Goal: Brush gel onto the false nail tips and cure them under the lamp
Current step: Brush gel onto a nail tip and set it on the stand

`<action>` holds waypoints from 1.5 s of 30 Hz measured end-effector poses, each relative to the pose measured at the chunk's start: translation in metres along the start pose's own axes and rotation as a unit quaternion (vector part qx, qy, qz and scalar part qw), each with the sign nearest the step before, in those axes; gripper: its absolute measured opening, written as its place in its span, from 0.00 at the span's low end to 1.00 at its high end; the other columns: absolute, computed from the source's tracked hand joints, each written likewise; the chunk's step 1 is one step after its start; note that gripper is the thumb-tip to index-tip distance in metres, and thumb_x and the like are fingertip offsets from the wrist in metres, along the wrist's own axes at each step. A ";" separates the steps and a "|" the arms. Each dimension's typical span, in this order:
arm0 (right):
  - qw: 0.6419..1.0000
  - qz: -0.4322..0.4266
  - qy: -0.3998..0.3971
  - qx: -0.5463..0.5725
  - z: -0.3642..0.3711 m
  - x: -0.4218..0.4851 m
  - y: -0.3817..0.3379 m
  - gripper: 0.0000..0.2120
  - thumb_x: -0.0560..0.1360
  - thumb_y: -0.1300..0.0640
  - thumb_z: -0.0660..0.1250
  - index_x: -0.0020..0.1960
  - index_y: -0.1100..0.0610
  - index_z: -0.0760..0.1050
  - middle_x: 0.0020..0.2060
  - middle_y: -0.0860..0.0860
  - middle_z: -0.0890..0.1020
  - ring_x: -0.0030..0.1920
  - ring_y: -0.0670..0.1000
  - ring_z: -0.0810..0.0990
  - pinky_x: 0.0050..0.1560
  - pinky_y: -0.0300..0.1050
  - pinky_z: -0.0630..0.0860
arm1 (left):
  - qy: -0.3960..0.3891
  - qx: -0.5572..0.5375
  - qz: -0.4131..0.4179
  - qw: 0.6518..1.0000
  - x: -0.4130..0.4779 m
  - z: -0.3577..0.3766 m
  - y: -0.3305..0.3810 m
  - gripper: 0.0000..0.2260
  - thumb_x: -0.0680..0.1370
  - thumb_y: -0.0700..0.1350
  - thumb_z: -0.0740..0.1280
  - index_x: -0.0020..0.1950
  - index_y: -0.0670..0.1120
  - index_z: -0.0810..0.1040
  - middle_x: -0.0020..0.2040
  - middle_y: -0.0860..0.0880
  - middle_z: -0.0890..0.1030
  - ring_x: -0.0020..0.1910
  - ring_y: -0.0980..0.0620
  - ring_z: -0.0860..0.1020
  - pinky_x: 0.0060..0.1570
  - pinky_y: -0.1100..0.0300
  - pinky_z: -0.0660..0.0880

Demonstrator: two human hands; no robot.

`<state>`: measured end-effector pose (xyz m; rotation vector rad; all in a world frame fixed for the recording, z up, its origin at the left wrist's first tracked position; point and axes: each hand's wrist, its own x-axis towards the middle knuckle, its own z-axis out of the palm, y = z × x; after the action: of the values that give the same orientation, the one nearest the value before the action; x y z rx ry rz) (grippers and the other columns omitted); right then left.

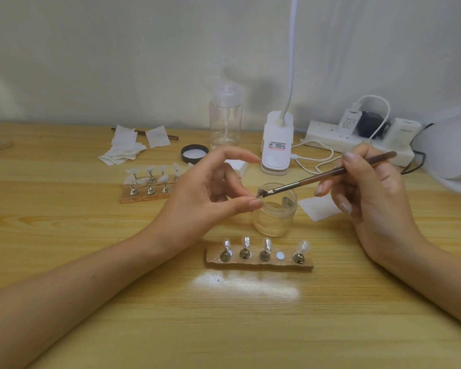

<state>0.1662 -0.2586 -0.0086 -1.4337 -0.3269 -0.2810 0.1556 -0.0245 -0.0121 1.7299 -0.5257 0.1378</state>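
My left hand point(210, 193) pinches a small nail tip on its stand between thumb and finger, just above the rim of the open glass gel jar point(276, 214). My right hand point(367, 187) grips a brown brush point(330, 174) like a pen; its bristles touch the pinched tip. In front of me lies a wooden holder point(260, 262) with several nail tips upright on metal stands and one bare magnet spot. A second holder point(147, 189) with more tips sits at the middle left. The white curing lamp point(453, 153) shows at the right edge.
A clip desk light point(277, 145) with a white neck, a clear pump bottle point(225, 121), a black jar lid point(194, 153), wipes point(125, 149), another wipe point(318, 207) and a power strip point(357, 139) with plugs and cables stand behind on the wooden table.
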 end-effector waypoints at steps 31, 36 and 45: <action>0.999 0.010 0.013 0.027 -0.004 0.002 0.002 0.12 0.82 0.56 0.59 0.40 0.54 0.68 0.29 0.54 0.82 0.20 0.45 0.62 0.24 0.35 0.61 | 0.011 0.104 0.105 0.989 0.000 0.000 -0.006 0.21 0.76 0.41 0.73 0.66 0.56 0.74 0.41 0.53 0.82 0.42 0.48 0.80 0.32 0.57 0.69; 0.999 0.000 -0.017 0.028 -0.001 0.002 0.002 0.11 0.80 0.52 0.61 0.40 0.54 0.67 0.30 0.54 0.82 0.20 0.46 0.62 0.23 0.33 0.63 | 0.013 0.103 0.109 0.989 0.000 0.000 -0.007 0.21 0.76 0.41 0.73 0.66 0.54 0.74 0.41 0.54 0.83 0.44 0.48 0.81 0.33 0.50 0.69; 0.999 0.004 0.011 0.046 -0.003 0.003 0.002 0.14 0.82 0.55 0.59 0.37 0.50 0.70 0.30 0.54 0.82 0.19 0.45 0.61 0.25 0.36 0.60 | 0.016 0.112 0.116 0.987 0.000 0.001 -0.005 0.21 0.76 0.40 0.73 0.66 0.54 0.74 0.41 0.52 0.83 0.43 0.47 0.81 0.33 0.51 0.69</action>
<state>0.1694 -0.2616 -0.0096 -1.3408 -0.3129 -0.2713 0.1571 -0.0246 -0.0171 1.8765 -0.7078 0.4028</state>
